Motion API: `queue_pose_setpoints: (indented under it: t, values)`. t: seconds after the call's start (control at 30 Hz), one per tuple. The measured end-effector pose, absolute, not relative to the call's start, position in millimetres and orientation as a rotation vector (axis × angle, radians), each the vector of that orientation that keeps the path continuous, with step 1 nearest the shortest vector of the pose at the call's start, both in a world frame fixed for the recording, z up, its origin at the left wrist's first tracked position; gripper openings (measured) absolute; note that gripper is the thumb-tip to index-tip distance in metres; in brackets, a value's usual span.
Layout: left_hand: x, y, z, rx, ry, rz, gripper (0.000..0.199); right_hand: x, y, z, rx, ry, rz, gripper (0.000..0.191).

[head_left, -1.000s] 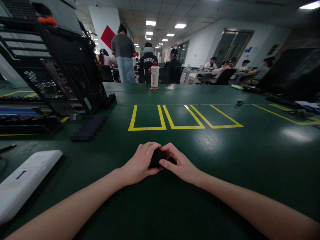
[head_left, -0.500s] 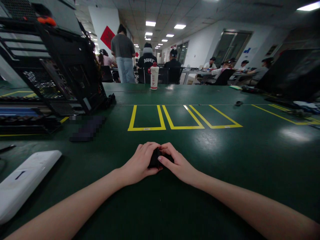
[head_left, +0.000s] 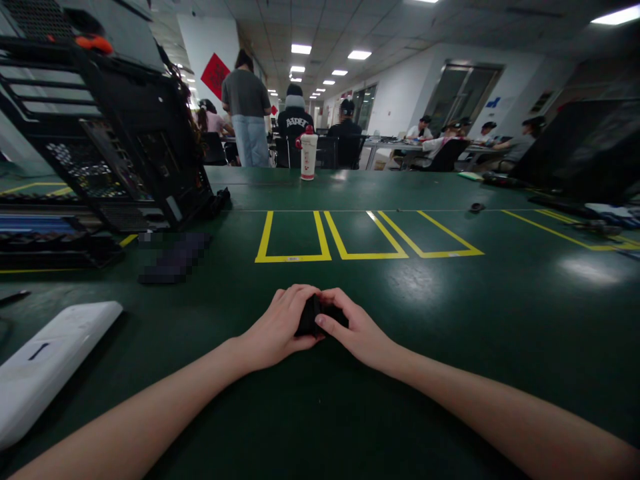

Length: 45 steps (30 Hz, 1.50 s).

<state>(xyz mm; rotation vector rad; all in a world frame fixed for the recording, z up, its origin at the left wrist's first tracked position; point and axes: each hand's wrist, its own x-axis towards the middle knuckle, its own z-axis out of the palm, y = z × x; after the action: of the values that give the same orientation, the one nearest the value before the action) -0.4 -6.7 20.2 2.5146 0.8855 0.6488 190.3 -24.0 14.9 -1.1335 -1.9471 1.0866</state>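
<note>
A small black box-like object (head_left: 307,319) sits low over the green table between my hands; its exact kind cannot be made out. From the left, my left hand (head_left: 283,323) is closed around it, fingers over the top and thumb along the near side. On the other side, my right hand (head_left: 357,327) grips its right edge, thumb in front and fingers bent behind the top. Most of the object is hidden by my fingers. Both hands are close together, their fingertips nearly meeting at the top.
Yellow tape outlines (head_left: 295,259) mark the green table (head_left: 425,400) ahead. A white paper cup (head_left: 309,157) stands at the far edge. An open computer case (head_left: 145,147) and a white power strip-like device (head_left: 60,363) lie left. People sit and stand beyond.
</note>
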Motion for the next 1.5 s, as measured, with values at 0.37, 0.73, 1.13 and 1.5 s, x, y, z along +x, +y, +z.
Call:
queue_pose_setpoints:
  t: [0.37, 0.73, 1.13, 1.5]
  values:
    - [0, -8, 20, 2.569, 0.872, 0.643, 0.057, 191, -25, 17, -1.046, -1.879, 1.081, 0.01]
    - [-1, -8, 20, 2.558, 0.887, 0.599, 0.057, 194, -26, 20, -1.079, -1.998, 1.05, 0.018]
    - [-1, -8, 20, 2.561, 0.865, 0.626, 0.057, 192, -23, 17, -1.091, -1.927, 1.058, 0.024]
    - [-1, -7, 17, 2.552, 0.883, 0.646, 0.058, 196, -26, 22, -1.066, -2.067, 0.955, 0.019]
